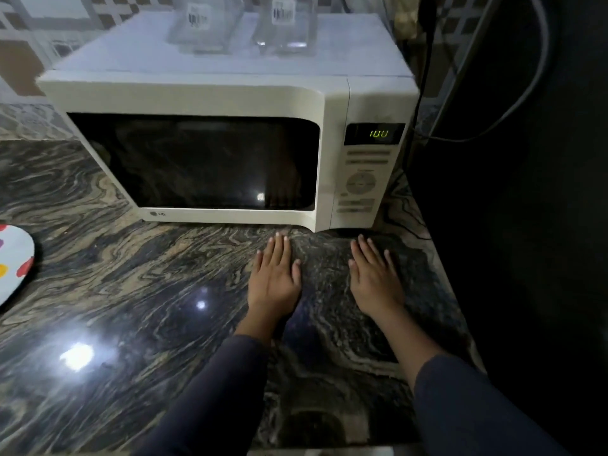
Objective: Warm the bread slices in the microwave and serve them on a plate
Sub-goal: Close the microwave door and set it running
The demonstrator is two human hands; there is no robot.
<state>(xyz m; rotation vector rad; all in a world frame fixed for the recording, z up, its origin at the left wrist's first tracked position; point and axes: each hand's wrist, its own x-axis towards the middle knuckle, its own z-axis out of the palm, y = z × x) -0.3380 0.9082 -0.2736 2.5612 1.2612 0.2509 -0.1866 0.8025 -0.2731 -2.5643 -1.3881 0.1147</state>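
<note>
Head view is showing one white microwave point(230, 97) standing at the back of the marble-patterned table point(131, 291), with its door closed. The dark window point(197, 162) is reflecting a spot of light and hiding whatever is lying inside. One green display point(375, 133) is glowing above the control panel point(360, 182); its digits are looking like 100, though the blur is making them uncertain, and the button labels are too soft to read.

Two clear containers point(202, 24) point(284, 24) are sitting side by side on the microwave's top, blurred and cut off by the upper edge, each carrying a barcode label. One plate point(13, 258), white with coloured spots, is lying on the table at the far left, mostly cut off by the frame and well apart from the hands.

The left hand point(274, 278) and the right hand point(375, 278) are both resting palm down on the table just in front of the microwave's right corner, with fingers straight and close together, gripping nothing. Two dark sleeves point(214, 399) point(477, 406) are covering the forearms. A dark cable point(424, 60) is running up behind the microwave's right side into shadow.
</note>
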